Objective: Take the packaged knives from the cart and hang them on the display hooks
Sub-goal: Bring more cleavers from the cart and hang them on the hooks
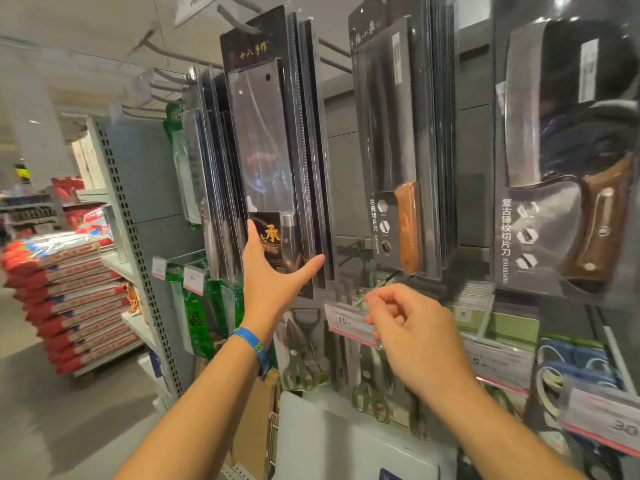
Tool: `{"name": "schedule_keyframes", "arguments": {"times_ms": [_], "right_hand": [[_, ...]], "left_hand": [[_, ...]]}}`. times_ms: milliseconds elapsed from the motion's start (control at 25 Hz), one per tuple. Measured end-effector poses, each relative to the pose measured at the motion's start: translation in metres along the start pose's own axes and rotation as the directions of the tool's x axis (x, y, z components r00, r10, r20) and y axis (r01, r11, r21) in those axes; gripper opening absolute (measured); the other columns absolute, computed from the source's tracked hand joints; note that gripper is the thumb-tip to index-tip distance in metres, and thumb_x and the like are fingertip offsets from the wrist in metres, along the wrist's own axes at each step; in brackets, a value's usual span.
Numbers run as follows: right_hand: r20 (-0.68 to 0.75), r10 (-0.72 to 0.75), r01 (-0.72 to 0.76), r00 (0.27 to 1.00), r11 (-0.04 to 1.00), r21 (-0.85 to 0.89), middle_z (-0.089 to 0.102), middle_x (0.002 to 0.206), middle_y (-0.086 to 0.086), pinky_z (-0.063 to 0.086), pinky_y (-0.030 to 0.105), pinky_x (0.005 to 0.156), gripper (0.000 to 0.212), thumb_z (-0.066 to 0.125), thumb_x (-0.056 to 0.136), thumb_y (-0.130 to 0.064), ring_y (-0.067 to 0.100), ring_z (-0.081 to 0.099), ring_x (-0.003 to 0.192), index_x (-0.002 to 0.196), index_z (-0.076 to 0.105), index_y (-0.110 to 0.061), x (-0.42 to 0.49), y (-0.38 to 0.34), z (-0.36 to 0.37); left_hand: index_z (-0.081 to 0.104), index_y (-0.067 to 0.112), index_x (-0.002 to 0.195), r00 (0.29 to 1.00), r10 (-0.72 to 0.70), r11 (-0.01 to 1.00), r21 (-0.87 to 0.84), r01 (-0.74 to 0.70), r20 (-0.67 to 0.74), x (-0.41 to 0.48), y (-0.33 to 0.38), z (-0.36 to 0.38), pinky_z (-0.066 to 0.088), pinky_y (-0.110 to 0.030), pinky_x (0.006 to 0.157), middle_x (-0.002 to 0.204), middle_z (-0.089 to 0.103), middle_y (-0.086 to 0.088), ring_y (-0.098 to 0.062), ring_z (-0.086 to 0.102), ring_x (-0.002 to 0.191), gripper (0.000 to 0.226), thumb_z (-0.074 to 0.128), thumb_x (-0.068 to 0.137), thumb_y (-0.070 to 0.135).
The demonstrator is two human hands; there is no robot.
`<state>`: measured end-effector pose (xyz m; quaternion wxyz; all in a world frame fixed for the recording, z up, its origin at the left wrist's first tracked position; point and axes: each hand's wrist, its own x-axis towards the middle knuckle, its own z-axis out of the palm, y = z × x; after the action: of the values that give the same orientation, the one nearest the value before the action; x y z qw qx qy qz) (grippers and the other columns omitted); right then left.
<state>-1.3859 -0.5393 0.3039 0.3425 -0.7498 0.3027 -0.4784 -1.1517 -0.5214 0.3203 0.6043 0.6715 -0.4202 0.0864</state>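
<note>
A packaged cleaver (pixel 263 140) in a black card with clear plastic hangs on a display hook (pixel 239 24) in front of several like packages. My left hand (pixel 273 275), with a blue wristband, is spread open against the lower end of this front package, thumb out to the right. My right hand (pixel 405 327) hovers lower to the right, fingers loosely curled, holding nothing, close to a price tag (pixel 346 322). More packaged knives with wooden handles hang at the middle (pixel 398 147) and the right (pixel 568 157).
Green packaged scissors (pixel 301 355) and peelers hang on the lower row. Price tags (pixel 498 358) jut out along the rail. A grey perforated shelf upright (pixel 138 251) stands at left. Stacked red bags (pixel 72 296) fill a pallet in the aisle. White boards (pixel 346 441) stand below.
</note>
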Motion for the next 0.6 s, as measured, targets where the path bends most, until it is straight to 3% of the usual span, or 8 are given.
{"name": "schedule_keyframes", "arguments": {"times_ms": [120,200,240,280,360,440,520,600], "right_hand": [[-0.002,-0.01,0.01,1.0,0.998,0.057,0.073,0.077,-0.017,0.059,0.041,0.073,0.015,0.062,0.098,-0.032,0.007,0.069,0.069,0.086,0.07,-0.036,-0.003,-0.001,-0.008],[-0.035,-0.035,0.038,0.999,0.993,0.113,0.073,0.077,-0.013,0.06,0.043,0.072,0.014,0.063,0.098,-0.03,0.009,0.069,0.069,0.088,0.071,-0.037,-0.006,-0.002,-0.022],[-0.063,-0.05,0.058,0.997,0.99,0.13,0.073,0.077,-0.013,0.061,0.042,0.071,0.014,0.063,0.097,-0.03,0.009,0.07,0.07,0.089,0.071,-0.037,-0.007,-0.003,-0.03],[-0.097,-0.066,0.079,0.993,0.988,0.132,0.074,0.077,-0.015,0.061,0.04,0.07,0.014,0.063,0.097,-0.03,0.008,0.07,0.069,0.089,0.071,-0.038,-0.007,-0.004,-0.039],[-0.181,-0.096,0.119,0.979,0.986,0.121,0.073,0.075,-0.017,0.058,0.033,0.066,0.016,0.063,0.097,-0.029,0.005,0.068,0.063,0.086,0.07,-0.039,-0.007,-0.006,-0.063],[-0.27,-0.131,0.162,0.954,0.982,0.095,0.073,0.07,-0.014,0.053,0.023,0.062,0.019,0.064,0.098,-0.028,0.004,0.066,0.057,0.082,0.072,-0.035,-0.007,-0.007,-0.094],[-0.35,-0.164,0.184,0.922,0.983,0.024,0.073,0.068,-0.011,0.05,0.019,0.058,0.02,0.064,0.099,-0.03,0.005,0.065,0.055,0.08,0.072,-0.031,-0.01,-0.009,-0.136],[-0.445,-0.18,0.163,0.877,0.984,-0.078,0.073,0.069,-0.01,0.053,0.025,0.059,0.022,0.063,0.1,-0.034,0.008,0.066,0.056,0.08,0.071,-0.029,-0.016,-0.011,-0.189]], "left_hand": [[-0.006,0.048,0.154,1.0,0.001,0.998,0.055,0.0,-0.019,-0.011,0.008,-0.01,0.014,-0.037,0.121,0.165,0.0,0.019,-0.004,0.005,0.15,0.129,0.075,0.058,0.08],[0.01,0.04,0.156,0.966,0.22,0.971,0.126,-0.203,-0.139,-0.026,0.025,-0.012,0.015,-0.032,0.118,0.166,0.007,0.011,-0.006,0.007,0.151,0.105,0.068,0.075,0.072],[0.026,0.032,0.154,0.912,0.362,0.931,0.114,-0.346,-0.193,-0.034,0.039,-0.009,0.024,-0.032,0.117,0.162,0.022,0.006,-0.011,0.02,0.149,0.085,0.066,0.084,0.061],[0.045,0.025,0.143,0.849,0.478,0.877,0.07,-0.476,-0.224,-0.042,0.056,-0.003,0.039,-0.033,0.109,0.151,0.042,0.001,-0.014,0.04,0.14,0.06,0.063,0.091,0.047],[0.07,0.018,0.1,0.799,0.562,0.804,-0.085,-0.588,-0.215,-0.062,0.095,0.019,0.054,-0.036,0.072,0.099,0.07,0.003,-0.012,0.067,0.088,0.02,0.056,0.097,0.033],[0.068,0.018,0.066,0.842,0.524,0.797,-0.274,-0.538,-0.129,-0.081,0.137,0.045,0.049,-0.033,0.05,0.058,0.065,0.006,-0.012,0.06,0.051,0.04,0.051,0.098,0.036],[0.066,0.016,0.06,0.876,0.482,0.788,-0.441,-0.43,0.007,-0.098,0.174,0.072,0.047,-0.028,0.046,0.05,0.062,0.005,-0.011,0.057,0.043,0.046,0.051,0.095,0.041],[0.069,0.015,0.068,0.873,0.462,0.752,-0.591,-0.293,0.155,-0.112,0.207,0.103,0.046,-0.022,0.047,0.055,0.065,0.003,-0.009,0.059,0.047,0.036,0.057,0.093,0.039]]}}
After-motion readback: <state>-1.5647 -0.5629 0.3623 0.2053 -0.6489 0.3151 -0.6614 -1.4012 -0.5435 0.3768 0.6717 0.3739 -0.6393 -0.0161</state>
